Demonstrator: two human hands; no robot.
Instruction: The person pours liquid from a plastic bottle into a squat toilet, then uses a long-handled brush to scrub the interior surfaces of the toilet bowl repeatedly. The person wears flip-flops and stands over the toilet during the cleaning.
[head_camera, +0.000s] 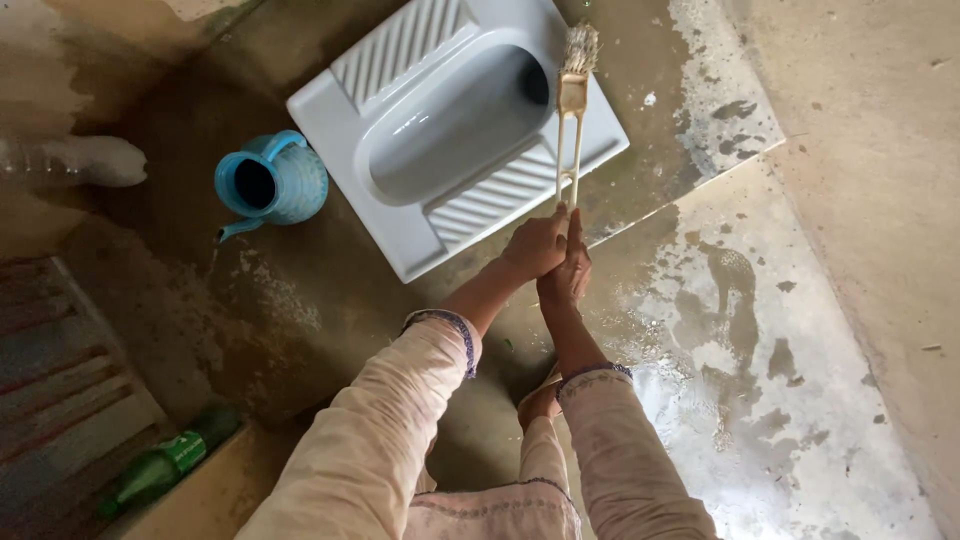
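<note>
Nearest you, your two sleeved forearms run out side by side over the wet concrete floor (760, 400), and one foot shows just under them. Your left hand (535, 245) and right hand (570, 272) are pressed together, both wrapped around the near end of a long-handled brush (571, 130), a stacked grip that seems to steady the thin handle. The handle runs away from you, so the worn bristles rest at the far rim of the white squat toilet pan (420, 240), by its drain hole. Left of the pan a blue spouted water jug (272, 183) stands upright, near but apart. A green bottle (165, 465) lies at the near left, a clear bottle (75, 160) farther left.
</note>
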